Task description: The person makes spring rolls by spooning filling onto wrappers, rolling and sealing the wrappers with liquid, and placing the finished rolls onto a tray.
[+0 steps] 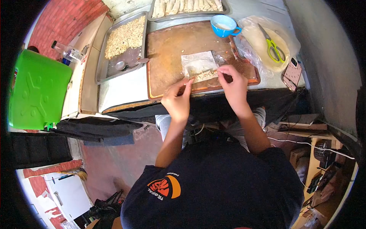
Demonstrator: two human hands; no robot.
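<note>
A thin whitish spring roll wrapper [198, 60] lies on the brown board [164, 47], close to its front edge. Along the wrapper's near side runs a strip of crumbly pale filling [206, 75]. My left hand [177, 102] pinches the wrapper's near left corner between thumb and fingertips. At the opposite end of the filling, my right hand [233, 87] pinches the near right corner. The fingers partly cover both corners.
Left of the board, a metal tray [100, 72] holds loose filling [124, 36], a spoon and a small round metal piece. Behind stands a tray of rolls [187, 5]. A blue cup [219, 30], stacked wrappers in plastic [253, 36], green scissors [272, 47] and a phone [292, 75] are right.
</note>
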